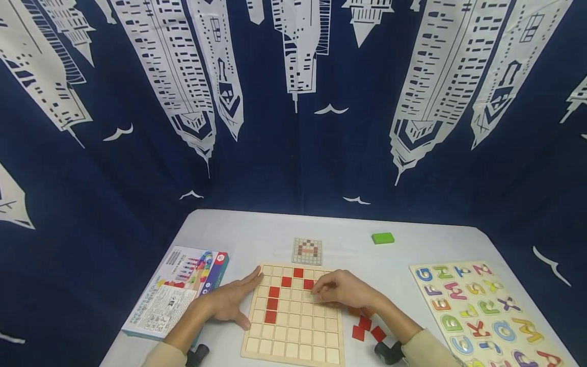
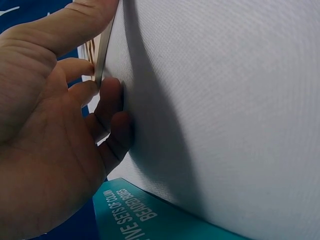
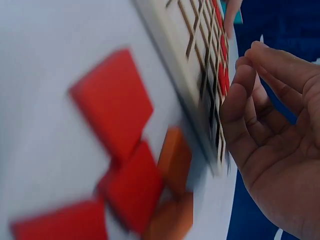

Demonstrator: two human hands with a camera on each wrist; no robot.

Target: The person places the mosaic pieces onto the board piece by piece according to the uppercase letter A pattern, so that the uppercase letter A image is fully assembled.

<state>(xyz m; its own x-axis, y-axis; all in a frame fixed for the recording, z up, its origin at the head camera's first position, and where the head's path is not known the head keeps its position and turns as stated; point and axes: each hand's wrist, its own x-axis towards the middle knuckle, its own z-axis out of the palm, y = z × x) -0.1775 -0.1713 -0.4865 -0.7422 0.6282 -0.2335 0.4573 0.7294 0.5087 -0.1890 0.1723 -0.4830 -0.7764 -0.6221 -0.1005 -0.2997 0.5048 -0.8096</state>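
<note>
A pale wooden grid board [image 1: 293, 336] lies mid-table, with several red square tiles [image 1: 272, 304] in its cells. My left hand [image 1: 224, 302] holds its fingers spread at the board's left edge, thumb near the lower left side. The left wrist view shows that hand's palm [image 2: 55, 135] and loosely bent fingers beside the edge. Over the board's right part, my right hand [image 1: 341, 289] has bent fingers, tips close to a red tile [image 1: 309, 284]. Its thumb and forefinger meet in the right wrist view; whether a tile is between them is hidden.
Loose red tiles [image 1: 358, 333] and orange tiles [image 1: 354, 311] lie right of the board. A patterned card [image 1: 307, 251] lies behind it, a green block [image 1: 382, 238] further back. A printed box [image 1: 171, 290] is at left, an alphabet board [image 1: 486, 306] at right.
</note>
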